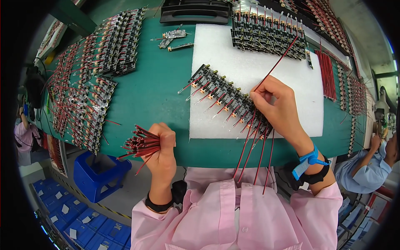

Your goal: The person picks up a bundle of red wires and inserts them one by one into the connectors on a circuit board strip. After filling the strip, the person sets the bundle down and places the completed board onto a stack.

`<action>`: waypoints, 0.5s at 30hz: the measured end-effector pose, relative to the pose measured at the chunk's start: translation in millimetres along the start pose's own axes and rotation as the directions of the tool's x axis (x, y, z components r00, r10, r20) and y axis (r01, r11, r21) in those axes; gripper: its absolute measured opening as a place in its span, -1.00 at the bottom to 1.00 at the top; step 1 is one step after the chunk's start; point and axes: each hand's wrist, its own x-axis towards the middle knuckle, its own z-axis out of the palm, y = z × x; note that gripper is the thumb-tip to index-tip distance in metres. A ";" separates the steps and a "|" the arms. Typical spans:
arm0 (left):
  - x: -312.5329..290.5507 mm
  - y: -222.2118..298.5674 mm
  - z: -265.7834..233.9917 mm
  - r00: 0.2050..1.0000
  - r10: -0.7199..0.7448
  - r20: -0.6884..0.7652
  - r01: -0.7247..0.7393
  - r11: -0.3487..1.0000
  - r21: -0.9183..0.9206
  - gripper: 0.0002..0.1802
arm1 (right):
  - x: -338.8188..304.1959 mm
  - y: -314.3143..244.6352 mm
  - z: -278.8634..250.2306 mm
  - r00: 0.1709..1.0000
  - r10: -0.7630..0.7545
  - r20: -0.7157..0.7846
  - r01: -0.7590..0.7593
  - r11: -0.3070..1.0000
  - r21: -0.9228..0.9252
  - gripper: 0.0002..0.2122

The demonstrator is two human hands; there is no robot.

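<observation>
Fingers (260, 101) curled left, pinching right; work apparently partway

Lower left: left hand (163, 146) wrapped around a bundle of thin red wires (143, 143). Centre: black circuit-board strip (225, 96), slanting on white foam (212, 46); long red wires (260, 158) trail only from its lower-right end, most boards seemingly left. Right of centre: right hand (280, 102) pinching one wire (275, 64).

Blu stool (88, 177) on gry flr (128, 195)

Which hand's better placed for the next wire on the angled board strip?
Likely right: the right hand pinches a red wire right at the board strip; the left hand grips a wire bundle away from it.
</observation>
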 end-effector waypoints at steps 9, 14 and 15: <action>-0.5 -1.8 -1.1 1.000 0.002 -0.001 -0.002 1.000 0.009 -0.62 | -1.8 0.9 1.0 0.995 -0.097 -0.019 0.096 0.995 -0.038 -0.97; -0.2 -2.0 -1.1 1.000 0.006 -0.003 -0.006 1.000 -0.003 -0.62 | -0.5 -0.1 -1.5 0.991 -0.132 0.006 0.132 0.990 -0.047 -0.97; 0.0 -1.8 -1.1 1.000 0.007 0.000 -0.007 1.000 -0.004 -0.62 | -0.2 -0.4 -2.2 0.990 -0.139 0.017 0.140 0.989 -0.050 -0.97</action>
